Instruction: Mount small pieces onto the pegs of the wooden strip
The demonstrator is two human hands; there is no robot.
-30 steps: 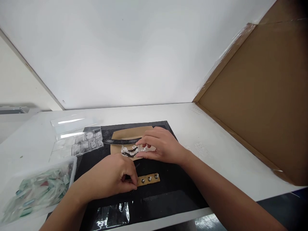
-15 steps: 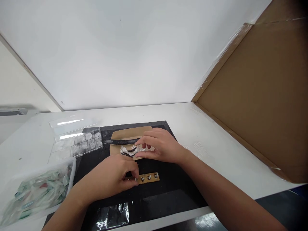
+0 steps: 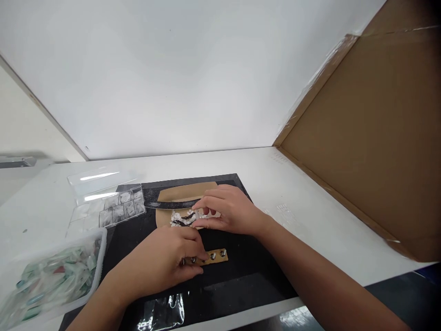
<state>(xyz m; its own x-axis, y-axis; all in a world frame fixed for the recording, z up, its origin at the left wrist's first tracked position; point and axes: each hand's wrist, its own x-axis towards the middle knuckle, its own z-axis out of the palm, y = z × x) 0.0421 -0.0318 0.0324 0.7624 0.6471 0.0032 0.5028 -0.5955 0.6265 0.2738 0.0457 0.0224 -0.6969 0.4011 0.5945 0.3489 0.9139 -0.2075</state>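
A tan strip (image 3: 220, 255) with several small metal rings and white bits lies on the black mat (image 3: 241, 285). My left hand (image 3: 172, 257) is over its left part, thumb and forefinger apart around the strip, nothing visible between them. Farther back, my right hand (image 3: 229, 209) pinches a small pale piece (image 3: 197, 214) above the brown sheet (image 3: 165, 195). Small white pieces (image 3: 176, 216) and dark strands lie on that sheet, beside a long dark curved strip (image 3: 168, 204).
A clear compartment box (image 3: 122, 210) with its lid raised stands at the left. Nearer is a white tub (image 3: 102, 248) of green and clear wrapped pieces. Brown cardboard (image 3: 372, 138) stands at the right, and a white wall (image 3: 179, 82) rises behind.
My left hand has moved slightly right along the tan strip, and its thumb and forefinger have spread apart. My right hand has hardly moved.
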